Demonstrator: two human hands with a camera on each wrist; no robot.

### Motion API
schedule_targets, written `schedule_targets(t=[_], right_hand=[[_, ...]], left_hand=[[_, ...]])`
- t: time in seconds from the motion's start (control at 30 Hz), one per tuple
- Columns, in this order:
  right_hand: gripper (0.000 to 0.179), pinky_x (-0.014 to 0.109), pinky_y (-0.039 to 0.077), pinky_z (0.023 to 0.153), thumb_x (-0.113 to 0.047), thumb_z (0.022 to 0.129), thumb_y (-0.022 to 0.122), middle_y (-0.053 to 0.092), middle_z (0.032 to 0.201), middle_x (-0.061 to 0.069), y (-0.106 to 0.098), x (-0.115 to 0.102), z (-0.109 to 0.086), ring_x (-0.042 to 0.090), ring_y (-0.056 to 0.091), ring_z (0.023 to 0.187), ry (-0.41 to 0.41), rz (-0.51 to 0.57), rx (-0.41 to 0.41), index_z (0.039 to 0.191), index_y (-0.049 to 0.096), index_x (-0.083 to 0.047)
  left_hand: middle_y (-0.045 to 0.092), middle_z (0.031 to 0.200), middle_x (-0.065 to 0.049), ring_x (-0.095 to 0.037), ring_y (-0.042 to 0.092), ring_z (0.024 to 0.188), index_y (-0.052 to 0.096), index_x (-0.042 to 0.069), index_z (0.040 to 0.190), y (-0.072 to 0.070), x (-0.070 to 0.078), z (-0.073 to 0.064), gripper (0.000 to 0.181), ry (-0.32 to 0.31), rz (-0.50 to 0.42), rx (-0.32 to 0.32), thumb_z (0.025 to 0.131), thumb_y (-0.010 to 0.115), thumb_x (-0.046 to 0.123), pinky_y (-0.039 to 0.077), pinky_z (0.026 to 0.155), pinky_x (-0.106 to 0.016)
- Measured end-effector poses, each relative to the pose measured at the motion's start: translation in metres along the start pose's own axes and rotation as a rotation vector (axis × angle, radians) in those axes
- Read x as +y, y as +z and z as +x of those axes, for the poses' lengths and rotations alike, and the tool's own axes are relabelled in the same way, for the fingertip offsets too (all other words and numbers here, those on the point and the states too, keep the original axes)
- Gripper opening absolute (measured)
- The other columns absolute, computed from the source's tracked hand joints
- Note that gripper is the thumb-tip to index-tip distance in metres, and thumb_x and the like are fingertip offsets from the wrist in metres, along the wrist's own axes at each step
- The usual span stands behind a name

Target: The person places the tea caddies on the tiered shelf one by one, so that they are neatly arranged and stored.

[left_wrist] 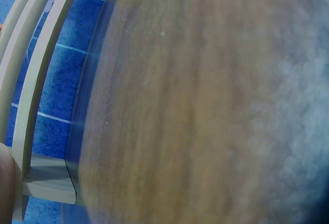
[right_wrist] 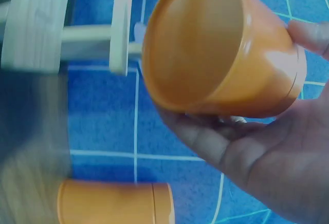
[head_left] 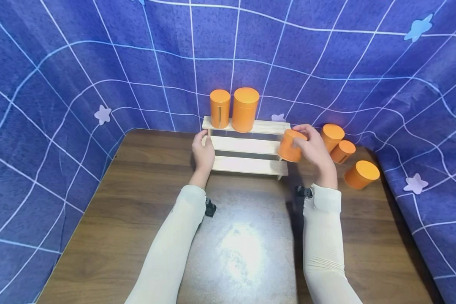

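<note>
A three-tier pale wooden rack stands at the back of the table. My left hand holds its left end; in the left wrist view only a bit of that hand shows beside the slats. My right hand grips an orange canister in front of the rack's right end. In the right wrist view, the canister is tilted with its round base toward the camera, the fingers and thumb around its side. Two taller orange canisters stand on the top tier, toward the left.
Right of the rack, more orange canisters stand on the table: one at the back, a slim one and a short wide one. A blue gridded curtain hangs behind and around the brown wooden table.
</note>
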State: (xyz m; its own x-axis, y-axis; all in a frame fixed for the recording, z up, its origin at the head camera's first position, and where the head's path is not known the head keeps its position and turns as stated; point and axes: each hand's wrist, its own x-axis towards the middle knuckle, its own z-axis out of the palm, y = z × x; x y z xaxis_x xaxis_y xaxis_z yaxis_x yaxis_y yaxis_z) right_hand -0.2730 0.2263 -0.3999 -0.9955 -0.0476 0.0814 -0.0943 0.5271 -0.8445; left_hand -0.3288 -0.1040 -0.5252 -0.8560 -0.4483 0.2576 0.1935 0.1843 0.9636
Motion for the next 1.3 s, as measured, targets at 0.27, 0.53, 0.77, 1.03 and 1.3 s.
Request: schedule_targets(t=[0.27, 0.53, 0.77, 1.03, 1.3], right_hand=[[0.049, 0.021, 0.055, 0.076, -0.008, 0.088, 0.054, 0.061, 0.119, 0.000, 0.011, -0.006, 0.011, 0.008, 0.061, 0.096, 0.014, 0.296, 0.018, 0.137, 0.056, -0.002], [0.032, 0.021, 0.055, 0.070, -0.008, 0.089, 0.054, 0.061, 0.109, -0.001, 0.023, -0.010, 0.026, 0.012, 0.061, 0.092, 0.037, 0.516, 0.062, 0.120, 0.061, -0.016], [0.028, 0.020, 0.056, 0.070, -0.016, 0.092, 0.063, 0.060, 0.108, -0.005, 0.039, -0.009, 0.038, 0.010, 0.062, 0.091, -0.017, 0.447, 0.190, 0.120, 0.062, -0.015], [0.048, 0.019, 0.055, 0.079, -0.023, 0.089, 0.075, 0.062, 0.117, -0.003, 0.055, -0.010, 0.053, 0.009, 0.061, 0.094, -0.086, 0.330, 0.290, 0.132, 0.062, -0.007], [0.060, 0.025, 0.057, 0.089, -0.027, 0.085, 0.086, 0.056, 0.130, 0.002, 0.070, -0.002, 0.063, 0.017, 0.063, 0.109, -0.158, 0.256, 0.353, 0.137, 0.062, -0.012]], left_hand=[[0.067, 0.139, -0.019, -0.030, 0.058, 0.141, 0.068, -0.001, 0.134, 0.000, 0.000, -0.001, 0.034, 0.015, 0.003, 0.004, 0.102, 0.057, 0.005, 0.041, 0.125, -0.038], [0.067, 0.140, -0.019, -0.031, 0.058, 0.141, 0.067, -0.001, 0.135, -0.002, -0.001, -0.001, 0.035, 0.010, 0.006, 0.002, 0.103, 0.056, 0.005, 0.041, 0.125, -0.038], [0.067, 0.140, -0.019, -0.031, 0.058, 0.141, 0.067, -0.001, 0.135, -0.001, -0.002, 0.000, 0.034, 0.009, 0.013, 0.006, 0.103, 0.056, 0.006, 0.041, 0.125, -0.038], [0.067, 0.141, -0.018, -0.030, 0.057, 0.142, 0.067, 0.001, 0.136, -0.001, -0.002, -0.001, 0.035, -0.005, 0.014, 0.003, 0.103, 0.056, 0.007, 0.040, 0.126, -0.038], [0.067, 0.140, -0.018, -0.030, 0.057, 0.141, 0.068, 0.000, 0.135, 0.000, 0.002, -0.001, 0.035, 0.000, 0.002, 0.003, 0.102, 0.056, 0.006, 0.040, 0.126, -0.038]])
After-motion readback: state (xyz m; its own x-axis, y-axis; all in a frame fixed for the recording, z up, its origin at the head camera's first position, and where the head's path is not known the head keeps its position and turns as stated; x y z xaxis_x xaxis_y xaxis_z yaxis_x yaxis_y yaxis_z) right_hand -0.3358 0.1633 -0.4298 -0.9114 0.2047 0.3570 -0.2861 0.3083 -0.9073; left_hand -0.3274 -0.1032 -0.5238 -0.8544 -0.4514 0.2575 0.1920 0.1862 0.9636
